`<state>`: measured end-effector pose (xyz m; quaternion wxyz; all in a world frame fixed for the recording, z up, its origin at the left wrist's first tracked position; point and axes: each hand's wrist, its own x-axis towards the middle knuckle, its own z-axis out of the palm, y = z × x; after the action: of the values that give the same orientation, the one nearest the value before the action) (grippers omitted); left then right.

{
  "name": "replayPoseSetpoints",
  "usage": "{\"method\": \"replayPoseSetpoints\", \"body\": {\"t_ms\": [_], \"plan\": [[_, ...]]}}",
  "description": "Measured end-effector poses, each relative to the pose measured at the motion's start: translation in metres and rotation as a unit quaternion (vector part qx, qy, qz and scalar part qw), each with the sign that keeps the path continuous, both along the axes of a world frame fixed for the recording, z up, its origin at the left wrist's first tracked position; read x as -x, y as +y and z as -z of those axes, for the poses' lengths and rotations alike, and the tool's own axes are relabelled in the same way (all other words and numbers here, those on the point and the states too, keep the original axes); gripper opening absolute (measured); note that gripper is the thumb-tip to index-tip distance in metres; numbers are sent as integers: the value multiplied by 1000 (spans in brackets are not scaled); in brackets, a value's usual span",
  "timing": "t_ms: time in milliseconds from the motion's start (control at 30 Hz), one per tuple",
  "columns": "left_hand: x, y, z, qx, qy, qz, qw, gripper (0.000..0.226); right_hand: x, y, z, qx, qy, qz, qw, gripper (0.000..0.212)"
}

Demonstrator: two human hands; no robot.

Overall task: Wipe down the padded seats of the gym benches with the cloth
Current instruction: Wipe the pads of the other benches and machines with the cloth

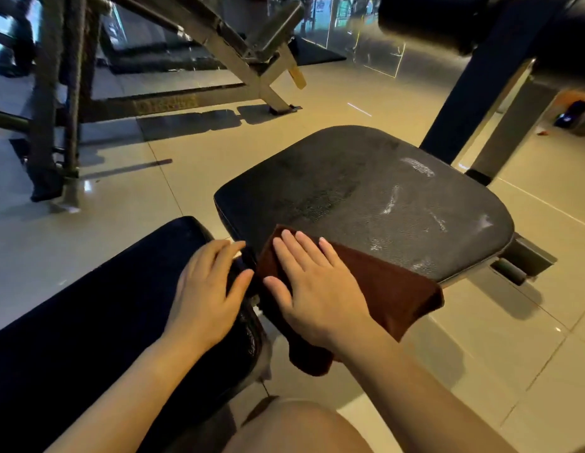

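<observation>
A black padded seat (pixel 366 197) fills the middle of the head view, worn and scuffed with pale marks on its right half. A dark brown cloth (pixel 392 289) lies over its near edge and hangs down off the front. My right hand (pixel 314 289) presses flat on the cloth with straight fingers. To the left, my left hand (pixel 206 295) rests with spread fingers on the end of a long black bench pad (pixel 88 322), beside the gap between the two pads.
A grey metal machine frame (pixel 219 44) stands on the tiled floor (pixel 154 178) at the back left. A dark upright post (pixel 474 93) with a black roller pad (pixel 448 18) rises behind the seat at right. My knee (pixel 301 426) shows at the bottom.
</observation>
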<state>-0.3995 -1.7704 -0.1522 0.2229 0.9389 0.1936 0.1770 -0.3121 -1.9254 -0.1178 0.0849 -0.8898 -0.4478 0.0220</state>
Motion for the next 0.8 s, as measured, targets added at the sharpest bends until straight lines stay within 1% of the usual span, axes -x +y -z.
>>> {"method": "replayPoseSetpoints", "body": {"t_ms": [67,133,200,267,333,400,500,567,633,700,800], "plan": [[3,1,6,-6,-3,6,1000,49,-10,-4,3,4,-1,18,1000,67],[3,1,7,-8,3,21,1000,54,-30,-21,2,19,12,82,996,65],[2,2,7,-19,12,26,999,62,-53,-39,-3,38,6,158,987,66],[1,3,7,-34,22,28,999,66,-59,-49,-4,48,-9,181,982,64],[-1,1,6,-36,34,30,998,67,-45,-47,-5,34,-11,166,986,67],[-3,2,4,-30,35,25,999,65,-13,-34,-3,9,-5,111,994,69],[-4,3,5,-17,27,23,999,66,34,-19,8,-13,-29,37,999,64],[-3,3,5,-16,22,24,999,71,43,-18,15,-27,-44,8,999,60],[-1,3,6,-13,8,25,1000,68,35,-24,16,-34,-20,-17,999,62],[1,3,8,-18,-6,36,999,62,22,-31,16,-51,-12,-2,999,69],[2,4,10,-23,-10,50,998,59,-7,-35,7,-40,-35,78,996,81]]}}
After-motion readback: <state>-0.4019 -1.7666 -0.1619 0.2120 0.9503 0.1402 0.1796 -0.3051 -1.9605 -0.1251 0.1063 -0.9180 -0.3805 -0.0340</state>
